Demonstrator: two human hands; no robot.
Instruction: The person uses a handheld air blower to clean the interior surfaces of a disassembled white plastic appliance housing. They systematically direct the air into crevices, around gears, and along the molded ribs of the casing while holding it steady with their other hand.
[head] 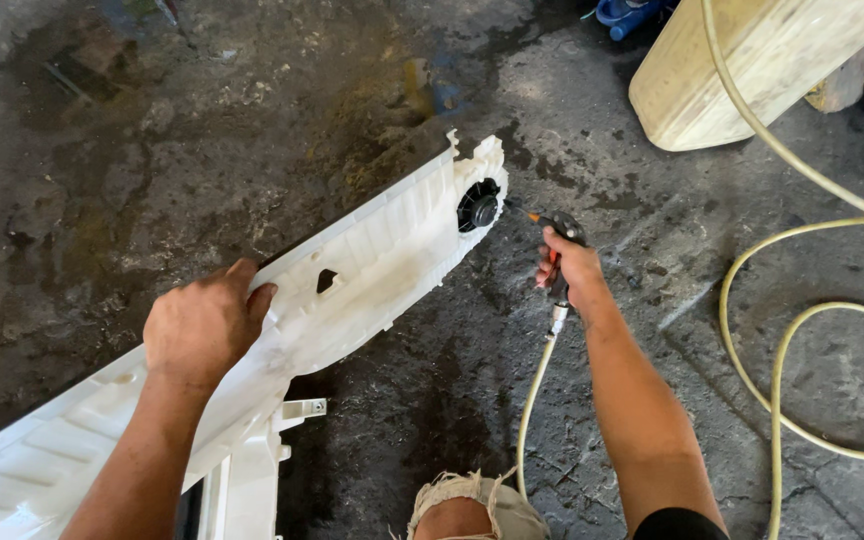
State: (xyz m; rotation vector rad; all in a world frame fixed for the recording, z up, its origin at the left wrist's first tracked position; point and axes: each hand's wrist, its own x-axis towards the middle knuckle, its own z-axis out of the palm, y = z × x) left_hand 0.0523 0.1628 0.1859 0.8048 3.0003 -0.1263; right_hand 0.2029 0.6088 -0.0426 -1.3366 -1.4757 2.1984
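A long white plastic housing panel (372,260) lies slanted across the wet concrete floor, with a round black fan motor (478,206) at its far end. My left hand (204,322) grips the panel's upper edge near its middle. My right hand (568,266) is closed around a black air blow gun (558,226) whose orange-tipped nozzle points at the black motor from the right, a short gap away. A yellowish hose (532,400) runs down from the gun's base toward my knee.
The same hose (782,330) loops over the floor at the right. A large cream-coloured plastic casing (752,60) leans at the top right, with blue and green items behind it. My knee in torn jeans (472,510) shows at the bottom. The floor (152,150) is dark, stained and wet.
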